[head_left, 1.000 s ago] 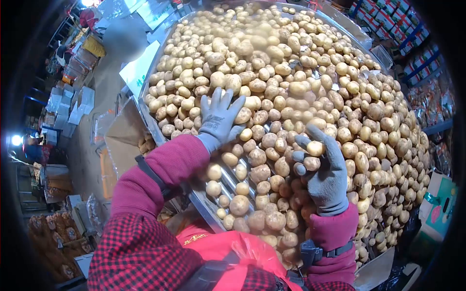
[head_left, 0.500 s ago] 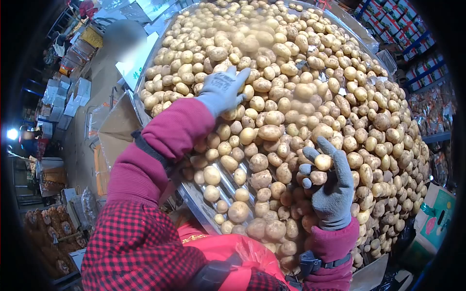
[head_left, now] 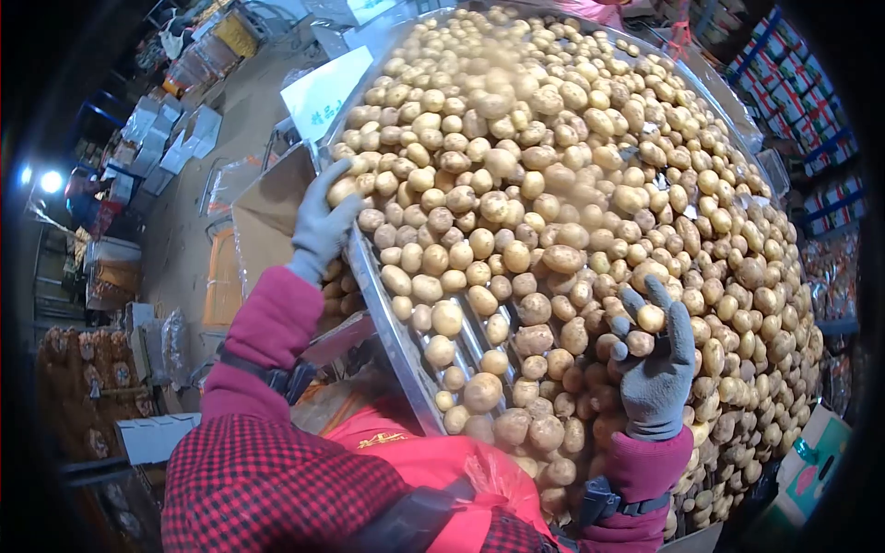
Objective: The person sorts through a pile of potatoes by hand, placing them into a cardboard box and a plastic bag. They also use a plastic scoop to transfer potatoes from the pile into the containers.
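In a grey glove, my left hand [head_left: 323,226] is closed on a potato [head_left: 342,191] at the left edge of the metal sorting table [head_left: 398,358]. My right hand [head_left: 658,387], gloved as well, is palm up over the heap, its fingers curled around small potatoes [head_left: 650,318]; at least two show between thumb and fingers. Beneath and around both hands spreads a deep heap of potatoes [head_left: 553,230] of mixed sizes. Metal slats [head_left: 468,346] show through the thinner layer near my body.
Beside the table's left edge stands an open cardboard box [head_left: 272,198] with potatoes in it. A white carton panel [head_left: 324,88] lies farther up. Stacked cartons [head_left: 793,92] fill the right background, and a green box [head_left: 816,461] sits at lower right.
My left hand has moved from the middle of the heap to the table's left edge and now holds a potato. My right hand keeps its grip. The view has shifted slightly left.
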`<control>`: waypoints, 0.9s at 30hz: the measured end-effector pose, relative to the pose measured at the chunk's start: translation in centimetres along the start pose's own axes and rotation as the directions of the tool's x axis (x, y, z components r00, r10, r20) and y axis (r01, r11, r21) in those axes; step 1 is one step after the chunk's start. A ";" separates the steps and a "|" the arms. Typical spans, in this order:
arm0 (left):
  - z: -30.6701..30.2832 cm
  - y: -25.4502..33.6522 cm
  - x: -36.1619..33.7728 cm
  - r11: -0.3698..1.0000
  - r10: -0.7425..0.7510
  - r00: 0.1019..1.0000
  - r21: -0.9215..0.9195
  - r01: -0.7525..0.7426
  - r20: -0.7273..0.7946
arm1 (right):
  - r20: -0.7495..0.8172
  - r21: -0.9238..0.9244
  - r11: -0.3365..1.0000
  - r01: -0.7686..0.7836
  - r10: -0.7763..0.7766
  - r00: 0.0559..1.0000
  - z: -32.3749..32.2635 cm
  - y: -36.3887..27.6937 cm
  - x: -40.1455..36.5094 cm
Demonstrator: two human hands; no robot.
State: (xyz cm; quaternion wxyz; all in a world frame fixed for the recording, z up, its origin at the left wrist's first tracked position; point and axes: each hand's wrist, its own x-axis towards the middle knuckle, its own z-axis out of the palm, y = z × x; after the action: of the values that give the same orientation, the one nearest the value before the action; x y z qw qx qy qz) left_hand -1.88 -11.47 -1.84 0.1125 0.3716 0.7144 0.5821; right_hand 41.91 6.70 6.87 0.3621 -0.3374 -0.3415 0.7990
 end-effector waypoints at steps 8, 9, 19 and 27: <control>-12.3 -12.8 -6.6 0.850 -0.268 0.939 0.405 0.336 -0.217 | -0.009 0.036 0.999 -0.029 0.030 1.000 -0.2 0.0 0.0; -11.8 -12.4 -6.6 0.744 -0.285 0.927 0.554 0.375 -0.245 | -0.013 0.020 0.999 -0.035 0.035 0.999 -0.2 0.0 0.0; 11.0 6.0 5.1 0.651 0.456 0.795 0.459 -0.605 0.401 | 0.042 -0.108 0.994 -0.001 0.006 0.999 0.1 -0.3 -0.5; 31.4 7.9 19.5 0.455 0.251 0.731 0.589 -0.667 0.635 | 0.048 -0.011 1.000 -0.016 0.016 0.999 0.7 -0.7 -0.5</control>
State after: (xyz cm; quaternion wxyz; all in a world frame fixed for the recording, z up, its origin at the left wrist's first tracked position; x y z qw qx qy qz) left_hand 6.30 25.31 1.37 -0.0654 0.6919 0.7112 0.1060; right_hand 41.85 6.48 7.93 0.3457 -0.3226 -0.3516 0.8080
